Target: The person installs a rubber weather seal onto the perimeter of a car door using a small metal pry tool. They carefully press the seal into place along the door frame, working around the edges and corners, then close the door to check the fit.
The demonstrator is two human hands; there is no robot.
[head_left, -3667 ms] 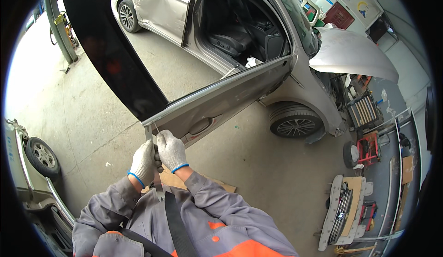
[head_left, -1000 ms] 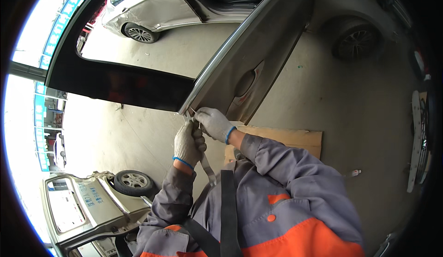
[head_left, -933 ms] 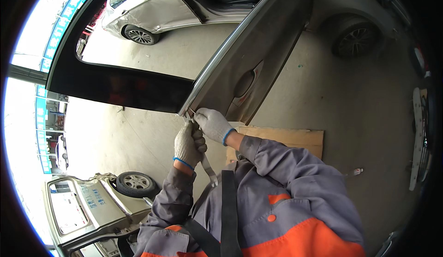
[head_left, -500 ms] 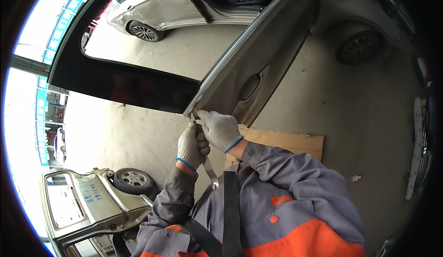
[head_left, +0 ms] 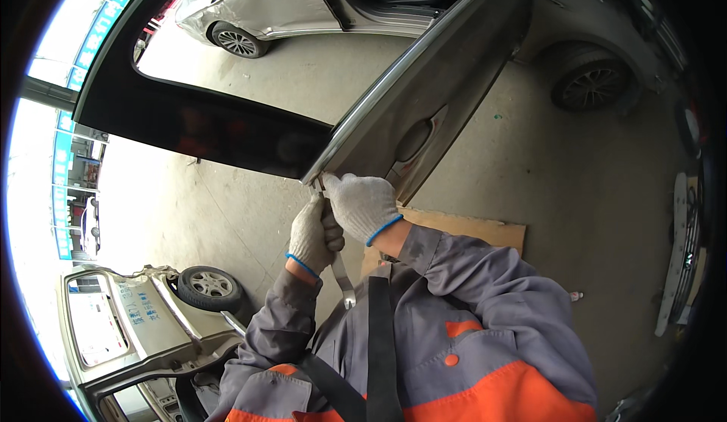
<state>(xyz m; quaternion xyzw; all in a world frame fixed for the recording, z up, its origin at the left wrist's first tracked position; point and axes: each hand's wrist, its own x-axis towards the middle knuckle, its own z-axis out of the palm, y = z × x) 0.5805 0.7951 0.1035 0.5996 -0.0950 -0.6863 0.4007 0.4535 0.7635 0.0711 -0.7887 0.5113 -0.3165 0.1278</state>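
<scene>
Head view: the metal bar [head_left: 343, 279], clasped by the left hand [head_left: 310, 236], was best steadied near the door [head_left: 428, 96]; the right hand [head_left: 365, 205]'s grip couldn't be told.

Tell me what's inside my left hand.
Your gloved left hand holds a flat metal strip. Its lower end shows below the hand; what looks like its upper end shows by the car door. The stretch within the hand is covered, so anything else there cannot be seen.
</scene>
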